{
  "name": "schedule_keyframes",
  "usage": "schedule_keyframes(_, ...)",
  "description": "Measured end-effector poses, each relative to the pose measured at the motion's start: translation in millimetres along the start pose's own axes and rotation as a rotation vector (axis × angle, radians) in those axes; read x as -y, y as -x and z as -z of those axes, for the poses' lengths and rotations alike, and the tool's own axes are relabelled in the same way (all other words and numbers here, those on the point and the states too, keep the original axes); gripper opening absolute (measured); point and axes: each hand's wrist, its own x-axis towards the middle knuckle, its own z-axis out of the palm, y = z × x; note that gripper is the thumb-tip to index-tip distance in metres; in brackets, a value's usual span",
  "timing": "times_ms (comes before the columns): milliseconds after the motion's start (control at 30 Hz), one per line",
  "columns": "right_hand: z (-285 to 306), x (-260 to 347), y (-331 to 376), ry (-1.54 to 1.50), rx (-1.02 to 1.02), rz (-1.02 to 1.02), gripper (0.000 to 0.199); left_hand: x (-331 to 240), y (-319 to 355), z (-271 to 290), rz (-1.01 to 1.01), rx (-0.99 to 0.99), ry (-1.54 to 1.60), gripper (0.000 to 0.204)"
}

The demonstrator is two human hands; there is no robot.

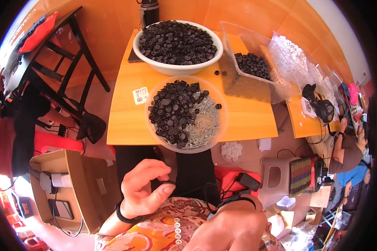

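My left hand [144, 188] is raised in front of my chest with thumb and fingertips pinched together; whatever is between them is too small to make out. My right hand [234, 228] is low at the bottom edge, back of the hand up, fingers hidden. Ahead on the orange table [247, 117] stands a clear round bowl [186, 113] with black plastic caps on its left and silver screws on its right. Behind it sits a white basin [178, 42] heaped with black caps.
A clear bin [251, 65] with more black caps and bags of white parts [291, 52] lie to the right. An open cardboard box [69, 188] stands at lower left, a grey stool [276, 178] at lower right. Other people sit at both sides.
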Motion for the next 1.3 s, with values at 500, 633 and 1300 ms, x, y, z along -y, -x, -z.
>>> schedule_keyframes(500,-18,-10,6,-0.141,-0.128,0.103,0.012,3,3,-9,0.033,0.055,-0.004,0.024)
schedule_keyframes(633,-15,-13,3,-0.129,-0.102,0.156,0.013,6,1,-9,0.002,0.050,-0.009,0.024)
schedule_keyframes(1300,-30,3,24,0.052,-0.130,0.160,0.015,11,-4,-15,0.026,0.073,0.030,0.027)
